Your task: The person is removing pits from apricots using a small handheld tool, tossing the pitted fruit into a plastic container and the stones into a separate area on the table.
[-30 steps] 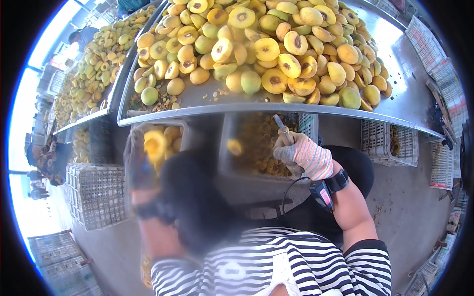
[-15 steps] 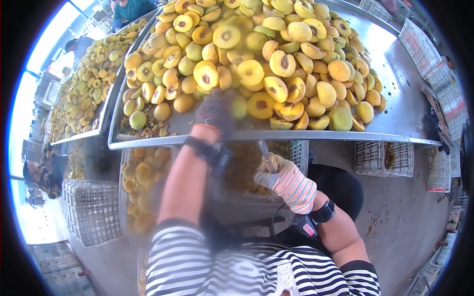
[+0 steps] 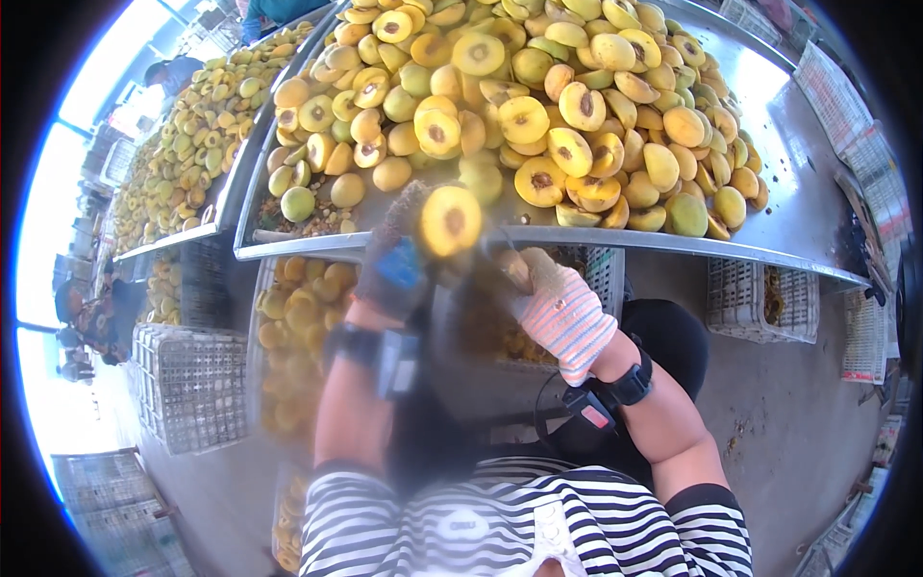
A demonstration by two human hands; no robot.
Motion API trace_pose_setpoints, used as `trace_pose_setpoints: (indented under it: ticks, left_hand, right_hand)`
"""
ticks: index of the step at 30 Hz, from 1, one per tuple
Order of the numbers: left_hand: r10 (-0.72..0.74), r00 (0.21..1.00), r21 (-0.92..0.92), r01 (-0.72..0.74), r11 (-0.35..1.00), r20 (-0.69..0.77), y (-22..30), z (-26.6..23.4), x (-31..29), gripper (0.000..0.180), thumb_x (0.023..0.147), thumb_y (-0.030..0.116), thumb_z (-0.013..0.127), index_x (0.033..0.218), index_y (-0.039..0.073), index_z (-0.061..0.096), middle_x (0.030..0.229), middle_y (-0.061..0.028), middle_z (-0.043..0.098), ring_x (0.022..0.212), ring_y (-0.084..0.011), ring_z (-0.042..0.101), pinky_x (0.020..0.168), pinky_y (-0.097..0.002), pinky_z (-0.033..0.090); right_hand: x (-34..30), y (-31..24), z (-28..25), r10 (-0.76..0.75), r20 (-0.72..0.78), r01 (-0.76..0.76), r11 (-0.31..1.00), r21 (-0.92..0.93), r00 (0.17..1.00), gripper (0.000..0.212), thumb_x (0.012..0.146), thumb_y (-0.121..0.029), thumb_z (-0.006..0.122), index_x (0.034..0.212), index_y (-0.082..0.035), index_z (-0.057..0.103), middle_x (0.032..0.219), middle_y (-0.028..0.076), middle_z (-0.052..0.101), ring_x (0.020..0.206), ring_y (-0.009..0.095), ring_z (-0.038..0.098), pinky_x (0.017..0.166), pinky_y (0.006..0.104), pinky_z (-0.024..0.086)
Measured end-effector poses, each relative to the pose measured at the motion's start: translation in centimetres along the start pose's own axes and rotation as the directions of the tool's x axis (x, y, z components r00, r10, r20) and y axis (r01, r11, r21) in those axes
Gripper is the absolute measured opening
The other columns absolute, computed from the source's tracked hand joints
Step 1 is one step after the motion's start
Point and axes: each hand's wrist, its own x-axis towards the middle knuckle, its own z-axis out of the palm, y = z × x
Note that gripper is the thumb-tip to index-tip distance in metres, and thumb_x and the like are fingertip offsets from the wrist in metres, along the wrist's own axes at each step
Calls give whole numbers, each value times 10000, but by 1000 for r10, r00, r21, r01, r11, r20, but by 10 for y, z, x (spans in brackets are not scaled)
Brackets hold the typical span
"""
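Note:
In front of the metal table's near edge, my left hand (image 3: 392,258), in a dark glove with a blue patch, grips a yellow peach half (image 3: 450,220) with its cut face showing. Close to its right, my right hand (image 3: 567,313) wears a striped knit glove and is closed round a small hand tool (image 3: 514,272). The tool's end points toward the peach half and is blurred; whether the two touch I cannot tell. Beyond both hands lies a heap of halved peaches (image 3: 582,106), several with brown pit hollows.
The metal table (image 3: 808,163) has a raised rim. Below it stand a crate of peach halves (image 3: 303,317) at left and a pale plastic crate (image 3: 760,303) at right. Another crate (image 3: 187,385) sits on the floor. A second table (image 3: 178,240) carries more peaches.
My left hand has drawn back from the heap toward me, now with a peach half in it. My right hand has tilted the tool leftward, toward the fruit. The view has shifted slightly.

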Motion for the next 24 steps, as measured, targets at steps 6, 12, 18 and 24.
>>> trace_pose_setpoints:
  ticks: [6,12,18,24]
  left_hand:
    - [-31,981,-371,102,923,192,-8,24,-7,387,966,244,520,1244,-25,512,1181,-140,601,1051,-229,598,923,-329,499]
    - [-19,999,-315,7,949,-34,-14,30,-12,407,979,315,497,1208,-19,544,1120,-142,632,1006,-225,616,910,-322,504]
    - [-1,998,-1,1,1000,69,-26,2,-8,433,813,53,689,1220,42,539,1149,-92,623,1055,-201,590,943,-330,468]
    - [-68,997,-175,72,982,30,-6,22,-10,340,866,124,644,1179,18,566,1118,-101,637,1022,-186,606,890,-303,500]
  right_hand:
    - [12,13,12,114,139,-89,981,-170,984,237,782,-91,596,1009,-21,593,933,205,579,815,373,614,666,403,509]
    - [17,11,20,135,127,-125,989,-84,983,233,867,-190,556,1031,-25,575,933,237,617,864,403,605,735,449,486]
    - [10,23,45,197,197,-194,980,-31,961,249,889,-215,573,1057,-31,558,900,246,640,867,428,605,751,471,474]
    - [8,34,60,64,100,-70,996,52,993,250,885,-212,584,1060,-35,563,891,230,644,844,437,609,748,453,486]
